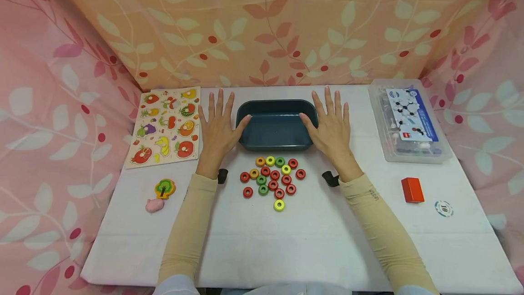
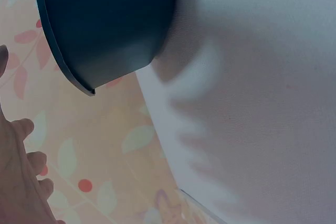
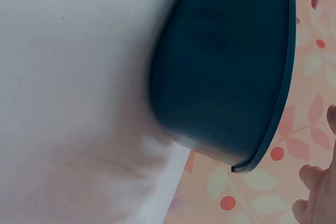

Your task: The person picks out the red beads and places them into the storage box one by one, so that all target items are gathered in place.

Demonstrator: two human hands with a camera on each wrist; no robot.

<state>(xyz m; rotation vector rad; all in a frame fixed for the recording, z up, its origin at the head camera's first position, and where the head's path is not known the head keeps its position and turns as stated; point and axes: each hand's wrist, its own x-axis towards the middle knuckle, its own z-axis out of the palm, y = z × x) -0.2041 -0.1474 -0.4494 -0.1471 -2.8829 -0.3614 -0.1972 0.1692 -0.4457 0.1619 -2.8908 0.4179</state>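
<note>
A dark teal rectangular dish (image 1: 276, 131) stands on the white-covered table between the two hands, with nothing inside it. My left hand (image 1: 218, 129) is spread beside the dish's left end, its thumb overlapping the rim in the head view. Mirrored on the other side, my right hand (image 1: 332, 133) has its fingers straight and its thumb over the right rim. Both wrist views show the hands raised above the table, next to the dish wall (image 2: 105, 24). In front of the dish lies a loose group of small red, green, yellow and orange rings (image 1: 273, 185).
At the left lies a wooden fruit puzzle board (image 1: 165, 126), with a tree-shaped piece (image 1: 165, 188) and a pink pig figure (image 1: 154, 205) nearer. To the right are a clear plastic box (image 1: 409, 122), a red block (image 1: 412, 190) and a round chip (image 1: 444, 209). Floral curtains (image 1: 278, 26) surround the table.
</note>
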